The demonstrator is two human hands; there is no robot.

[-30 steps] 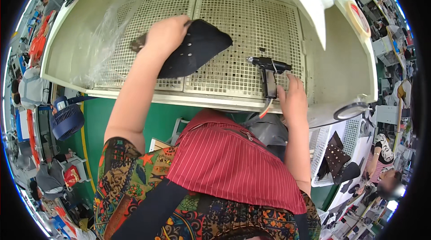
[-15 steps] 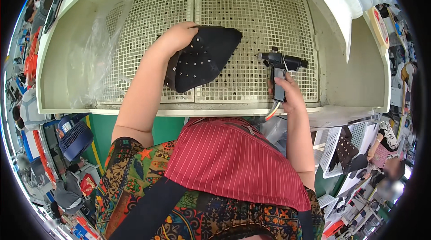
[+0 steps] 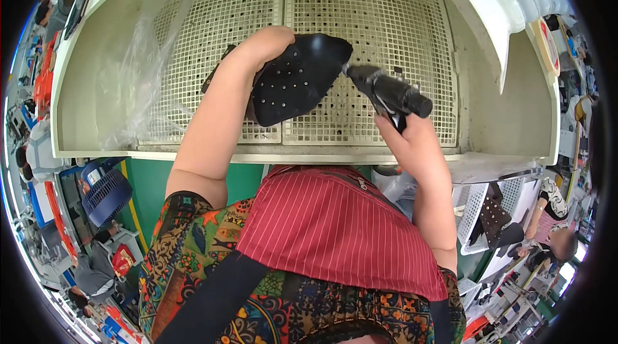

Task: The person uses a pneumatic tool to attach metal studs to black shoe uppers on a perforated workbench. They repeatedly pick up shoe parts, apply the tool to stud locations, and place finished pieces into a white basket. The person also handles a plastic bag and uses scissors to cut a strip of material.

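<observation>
Left hand (image 3: 267,45) holds black piece (image 3: 299,77); right hand (image 3: 412,138) spray gun (image 3: 386,90).

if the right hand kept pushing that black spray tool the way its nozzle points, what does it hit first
Most likely the black perforated piece held up by the left hand: the spray tool in the right hand aims at its edge, though depth is unclear.

Single head view, looking steeply down and forward, close above fingers (image 3: 270,38) gripping a black piece (image 3: 299,80); white mesh booth (image 3: 380,35) just beyond them.
</observation>
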